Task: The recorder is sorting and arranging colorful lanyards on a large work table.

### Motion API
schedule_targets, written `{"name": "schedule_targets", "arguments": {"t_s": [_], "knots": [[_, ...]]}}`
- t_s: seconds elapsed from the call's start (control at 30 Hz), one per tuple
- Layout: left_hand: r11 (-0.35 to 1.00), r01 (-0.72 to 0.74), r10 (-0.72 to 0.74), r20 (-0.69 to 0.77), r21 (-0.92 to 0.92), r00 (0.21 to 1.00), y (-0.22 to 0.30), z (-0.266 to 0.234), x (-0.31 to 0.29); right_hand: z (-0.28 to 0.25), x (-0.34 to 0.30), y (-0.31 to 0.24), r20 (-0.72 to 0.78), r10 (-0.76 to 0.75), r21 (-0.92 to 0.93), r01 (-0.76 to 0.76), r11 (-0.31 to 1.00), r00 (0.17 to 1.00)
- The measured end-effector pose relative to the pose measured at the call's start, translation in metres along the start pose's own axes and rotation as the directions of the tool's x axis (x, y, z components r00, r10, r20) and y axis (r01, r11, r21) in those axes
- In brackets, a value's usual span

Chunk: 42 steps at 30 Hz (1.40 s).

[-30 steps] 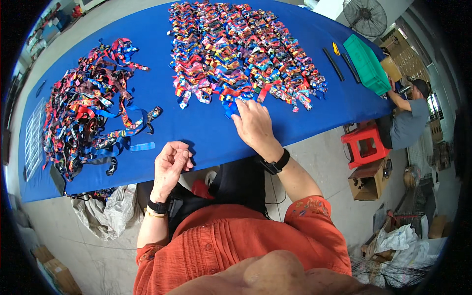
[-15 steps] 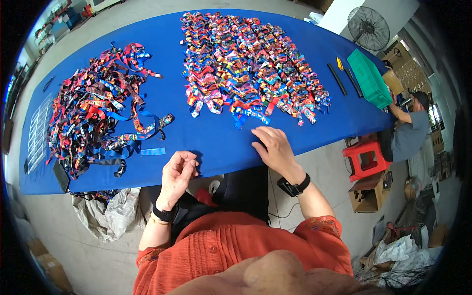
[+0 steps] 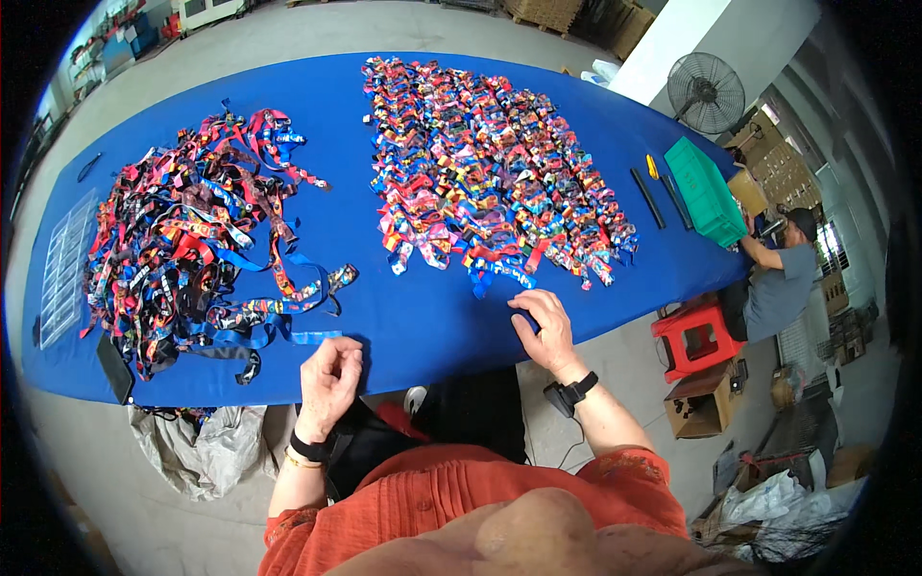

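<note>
At left we see a tangled heap of flat fabric straps (image 3: 178, 254). Lower centre-left, our left hand (image 3: 331, 382) curls its fingers beside a blue strap (image 3: 309, 337); whether they pinch it, we cannot tell. Upper centre, looped bundles (image 3: 485, 168) form ridged rows; below, our right hand (image 3: 545, 333) parts thumb from bent fingers.

Head view, wide fisheye, left of 2: looked down and forward from above the near orange shirt (image 3: 389, 509), close over the blue table (image 3: 423, 331), toward the far floor (image 3: 317, 34).
</note>
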<state>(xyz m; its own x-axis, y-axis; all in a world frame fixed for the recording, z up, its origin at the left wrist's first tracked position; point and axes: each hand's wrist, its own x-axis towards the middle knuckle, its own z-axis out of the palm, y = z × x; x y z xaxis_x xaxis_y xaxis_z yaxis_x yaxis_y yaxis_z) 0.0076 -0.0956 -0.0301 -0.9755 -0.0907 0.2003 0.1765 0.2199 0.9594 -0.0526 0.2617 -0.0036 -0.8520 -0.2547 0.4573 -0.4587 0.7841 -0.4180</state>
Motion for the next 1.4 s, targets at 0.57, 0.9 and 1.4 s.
{"name": "schedule_targets", "arguments": {"t_s": [0.57, 0.9, 1.4], "knots": [[1.000, -0.005, 0.004, 0.117, 0.015, 0.993, 0.014, -0.007, 0.004, 0.012, 0.000, -0.004, -0.197, 0.023, -0.145, -0.052, 0.988, 0.980], [0.998, 0.040, -0.041, 0.012, 0.039, 0.999, 0.001, -0.004, 0.002, 0.013, -0.003, -0.006, -0.221, -0.032, -0.149, -0.002, 0.989, 0.975], [0.916, -0.332, 0.386, 0.262, -0.227, 0.885, 0.172, 0.018, 0.056, 0.000, 0.003, 0.005, -0.063, -0.079, -0.132, 0.071, 0.989, 0.995]]}}
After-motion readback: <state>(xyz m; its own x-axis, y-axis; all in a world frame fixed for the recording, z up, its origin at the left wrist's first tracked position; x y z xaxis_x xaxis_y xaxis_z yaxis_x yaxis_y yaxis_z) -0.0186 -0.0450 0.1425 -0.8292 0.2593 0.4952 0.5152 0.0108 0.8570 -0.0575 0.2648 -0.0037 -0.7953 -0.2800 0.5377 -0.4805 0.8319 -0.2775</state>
